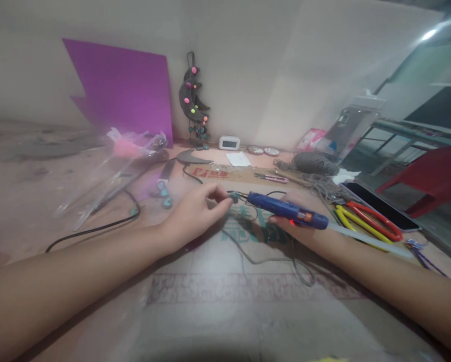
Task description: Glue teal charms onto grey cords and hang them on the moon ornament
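My right hand (295,221) is wrapped round a blue hot glue gun (274,205), with a pale glue stick (368,239) sticking out of its back end and a small red light showing. The gun's metal nozzle points left at a small teal piece (233,196). Thumb and forefinger of my left hand (201,211) pinch this piece; its exact kind is too small to make out. Grey cord (263,261) trails below both hands over a printed cardboard sheet (210,301).
At the right lie pliers with red and yellow handles (376,221), a phone (379,205) and grey yarn (316,163). Pink thread snips (272,178) and a grey crescent (193,157) lie farther back. A decorated moon hanging (193,100) is on the wall; plastic bags (123,156) stand left.
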Tool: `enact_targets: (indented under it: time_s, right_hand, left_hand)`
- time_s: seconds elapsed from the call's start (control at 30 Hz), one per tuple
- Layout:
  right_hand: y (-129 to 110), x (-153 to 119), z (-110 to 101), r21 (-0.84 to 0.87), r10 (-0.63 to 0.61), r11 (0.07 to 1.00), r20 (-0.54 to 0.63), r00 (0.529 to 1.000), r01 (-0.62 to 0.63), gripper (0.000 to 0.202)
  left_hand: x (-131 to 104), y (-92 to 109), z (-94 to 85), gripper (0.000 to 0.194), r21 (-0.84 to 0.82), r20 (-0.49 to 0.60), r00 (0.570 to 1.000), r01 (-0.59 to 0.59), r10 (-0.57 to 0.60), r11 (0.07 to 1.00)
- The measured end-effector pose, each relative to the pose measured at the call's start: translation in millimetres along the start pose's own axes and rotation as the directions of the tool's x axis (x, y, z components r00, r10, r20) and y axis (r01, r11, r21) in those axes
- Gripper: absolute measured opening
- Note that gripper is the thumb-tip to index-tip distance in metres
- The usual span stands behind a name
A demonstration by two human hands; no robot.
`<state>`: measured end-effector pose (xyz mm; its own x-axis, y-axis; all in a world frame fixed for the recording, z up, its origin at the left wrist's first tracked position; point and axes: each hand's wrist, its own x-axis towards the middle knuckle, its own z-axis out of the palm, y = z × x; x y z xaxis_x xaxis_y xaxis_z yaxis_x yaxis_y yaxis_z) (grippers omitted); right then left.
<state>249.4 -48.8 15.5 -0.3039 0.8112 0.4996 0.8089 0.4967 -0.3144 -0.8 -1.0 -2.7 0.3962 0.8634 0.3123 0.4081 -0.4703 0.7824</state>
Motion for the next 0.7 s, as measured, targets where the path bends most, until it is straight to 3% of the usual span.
enact_targets:
  time_s: [0.7]
  right_hand:
    - [6.1,0.2,0.7,-0.045,-0.023,0.999,0.013,1.0,0.024,0.017]
  left_hand:
    - [-1.3,0.8,-0.4,0.017,-0.02,-0.003,1.0,0.017,-0.017,1.0]
